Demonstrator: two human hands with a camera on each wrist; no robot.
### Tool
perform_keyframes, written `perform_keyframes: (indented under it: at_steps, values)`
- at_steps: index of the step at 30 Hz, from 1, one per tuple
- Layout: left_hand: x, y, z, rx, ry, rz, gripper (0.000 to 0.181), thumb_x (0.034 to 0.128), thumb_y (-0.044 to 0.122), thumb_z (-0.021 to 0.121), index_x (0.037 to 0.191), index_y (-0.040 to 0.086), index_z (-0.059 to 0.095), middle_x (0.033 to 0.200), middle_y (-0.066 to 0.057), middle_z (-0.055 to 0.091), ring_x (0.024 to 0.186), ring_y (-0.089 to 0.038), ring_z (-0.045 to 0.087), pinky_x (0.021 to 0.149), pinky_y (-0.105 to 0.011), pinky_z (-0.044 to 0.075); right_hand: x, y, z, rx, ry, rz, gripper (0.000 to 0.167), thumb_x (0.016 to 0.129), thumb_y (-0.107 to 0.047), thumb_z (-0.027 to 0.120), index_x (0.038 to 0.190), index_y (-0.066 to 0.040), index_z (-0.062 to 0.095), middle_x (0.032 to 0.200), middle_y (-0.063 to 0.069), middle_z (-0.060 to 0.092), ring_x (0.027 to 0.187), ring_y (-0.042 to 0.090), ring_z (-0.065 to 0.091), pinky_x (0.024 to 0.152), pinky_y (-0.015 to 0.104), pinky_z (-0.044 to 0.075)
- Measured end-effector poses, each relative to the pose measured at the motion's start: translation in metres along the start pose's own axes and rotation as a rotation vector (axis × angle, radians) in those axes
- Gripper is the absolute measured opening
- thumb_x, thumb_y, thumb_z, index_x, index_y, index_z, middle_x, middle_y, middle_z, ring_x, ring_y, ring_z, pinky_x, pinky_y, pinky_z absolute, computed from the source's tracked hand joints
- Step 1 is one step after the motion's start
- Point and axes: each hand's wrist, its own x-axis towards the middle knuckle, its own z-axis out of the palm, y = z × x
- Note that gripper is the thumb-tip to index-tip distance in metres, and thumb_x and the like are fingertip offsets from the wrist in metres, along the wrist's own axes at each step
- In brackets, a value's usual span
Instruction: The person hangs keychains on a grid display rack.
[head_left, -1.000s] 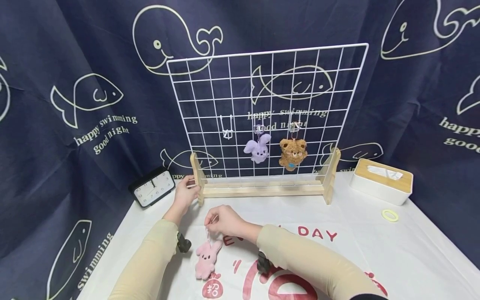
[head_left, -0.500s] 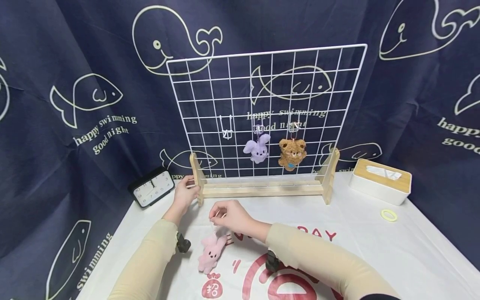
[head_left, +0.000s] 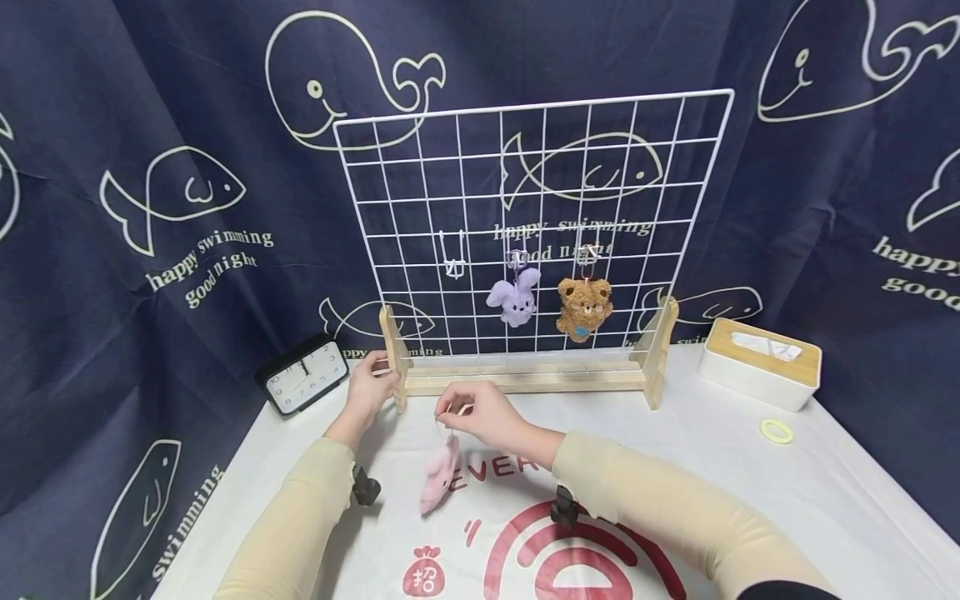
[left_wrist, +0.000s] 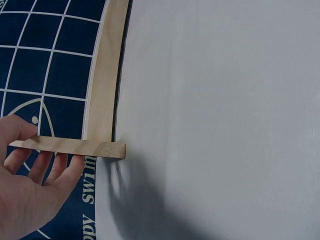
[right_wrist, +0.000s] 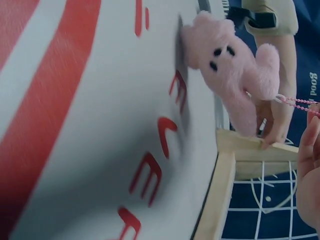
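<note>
My right hand (head_left: pixel 486 414) pinches the pink bead chain (right_wrist: pixel 300 104) of a pink plush rabbit keychain (right_wrist: pixel 227 60). The rabbit dangles below the fingers, in front of the wire grid stand. My left hand (head_left: pixel 370 392) grips the wooden side foot (left_wrist: pixel 75 146) of that stand, thumb on one face and fingers on the other. On the white grid (head_left: pixel 543 154) hang a purple plush rabbit (head_left: pixel 516 300) and a brown plush bear (head_left: pixel 585 310), each from a hook. Left of them is a white hook (head_left: pixel 454 268) with nothing hanging on it.
A black-framed clock (head_left: pixel 307 377) stands at the left, close to my left hand. At the right are a tissue box (head_left: pixel 759 375) with a wooden lid and a pale yellow ring (head_left: pixel 776 431). A dark blue curtain (head_left: pixel 187 83) hangs behind the table.
My right hand has moved right and up toward the grid, carrying the pink plush rabbit, which has swung and turned sideways. The left hand has stayed on the stand.
</note>
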Motion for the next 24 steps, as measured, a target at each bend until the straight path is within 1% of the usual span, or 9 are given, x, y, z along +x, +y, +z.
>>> perform_keyframes:
  at_steps: [2,7,13,19,24]
  values:
    - [0.0,0.001,0.0,0.004,-0.005,-0.001,0.051,0.0904,-0.003,0.058,0.141,0.001,0.053,0.134,-0.026,0.055,0.124,-0.043,0.058,0.093,-0.042,0.059,0.002,-0.001,-0.006,0.017,0.013,-0.016,0.006,0.089,-0.001,0.074,0.089,-0.008,0.073,0.08,-0.003,0.07,0.074,0.008,0.065,0.068,0.025,0.058]
    - [0.0,0.002,-0.001,0.006,-0.011,-0.006,0.051,0.091,-0.003,0.06,0.141,0.001,0.052,0.135,-0.027,0.054,0.124,-0.044,0.058,0.095,-0.044,0.058,0.005,-0.002,-0.017,0.014,0.049,-0.034,0.007,0.088,0.0,0.073,0.089,-0.007,0.073,0.08,-0.002,0.07,0.073,0.009,0.064,0.068,0.027,0.058]
    - [-0.001,0.002,0.0,0.019,-0.009,-0.013,0.052,0.092,-0.002,0.061,0.143,0.002,0.051,0.136,-0.026,0.055,0.124,-0.042,0.058,0.096,-0.043,0.058,0.011,0.0,-0.026,-0.016,0.074,-0.05,0.007,0.089,0.001,0.073,0.089,-0.006,0.073,0.082,0.0,0.069,0.073,0.01,0.063,0.064,0.029,0.057]
    - [0.0,0.002,0.0,0.008,-0.008,-0.002,0.052,0.0919,-0.002,0.06,0.143,0.001,0.051,0.136,-0.026,0.055,0.124,-0.043,0.058,0.096,-0.045,0.058,0.018,-0.001,-0.034,-0.035,0.111,-0.072,0.009,0.087,0.002,0.073,0.087,-0.007,0.072,0.08,0.0,0.07,0.072,0.011,0.063,0.063,0.032,0.058]
    - [0.0,0.001,0.001,0.012,-0.004,-0.009,0.052,0.091,-0.002,0.061,0.142,0.002,0.052,0.135,-0.025,0.055,0.123,-0.042,0.059,0.095,-0.044,0.058,0.023,-0.004,-0.041,-0.058,0.135,-0.08,0.011,0.086,0.003,0.074,0.086,-0.008,0.072,0.078,-0.002,0.07,0.07,0.011,0.064,0.059,0.028,0.056]
